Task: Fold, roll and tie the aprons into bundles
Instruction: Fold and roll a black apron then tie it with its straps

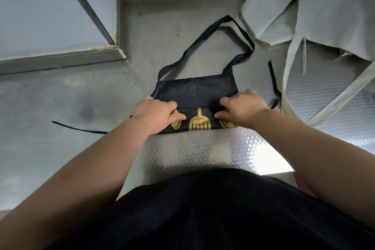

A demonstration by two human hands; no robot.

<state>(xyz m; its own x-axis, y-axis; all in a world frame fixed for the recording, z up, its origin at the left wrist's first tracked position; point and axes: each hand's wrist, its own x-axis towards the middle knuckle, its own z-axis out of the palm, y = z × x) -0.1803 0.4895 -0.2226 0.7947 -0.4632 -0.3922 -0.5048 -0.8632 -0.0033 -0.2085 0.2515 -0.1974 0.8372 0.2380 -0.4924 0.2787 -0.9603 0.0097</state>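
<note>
While the left hand [156, 113] and right hand [243, 108] pinch the near fold of the dark navy, yellow-printed fabric apron [194, 91] mid-frame on the steel table [192, 148], uneven rolling could skew it; farther up, its neck loop [239, 58] could snag the pale grey aprons [284, 6].

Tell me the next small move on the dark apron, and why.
Probably roll the folded near edge one more turn away, toward the neck loop. The left hand and right hand both grip that fold of the dark apron, the cloth beyond them lies flat and unrolled, and the waist ties trail loose on either side, so tying looks premature.
</note>
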